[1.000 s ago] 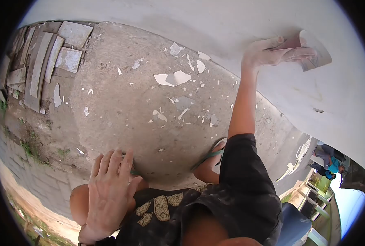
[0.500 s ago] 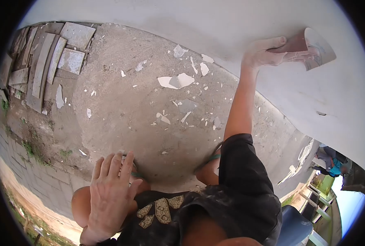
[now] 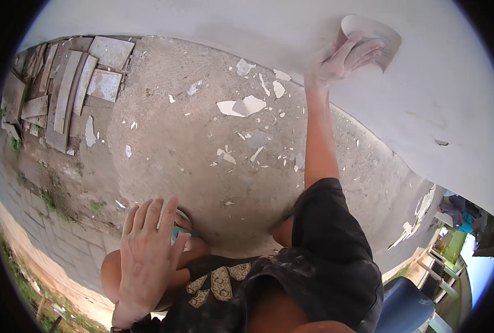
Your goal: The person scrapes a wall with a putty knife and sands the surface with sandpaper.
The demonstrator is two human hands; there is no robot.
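Observation:
My right hand (image 3: 347, 60) is dusty with white powder and reaches out to the pale wall (image 3: 435, 89). Under its fingers is a curved sheet of sandpaper (image 3: 369, 24), pressed against the wall, with its light backing showing and its upper edge curling away. Part of the sheet is hidden behind the fingers. My left hand (image 3: 147, 252) hangs in front of my bent knee, its fingers stretched out and holding nothing. White dust covers its back too.
Flakes of peeled paint (image 3: 241, 106) lie scattered over the concrete floor (image 3: 174, 155). Old boards (image 3: 66, 83) are stacked at the upper left. A small chip mark (image 3: 441, 142) shows on the wall. At the far right are a person in blue (image 3: 468, 222) and a blue chair (image 3: 405, 308).
My right hand has slid left and slightly up along the wall with the sandpaper, and its fingers now bend more over it. My left hand stays nearly in place.

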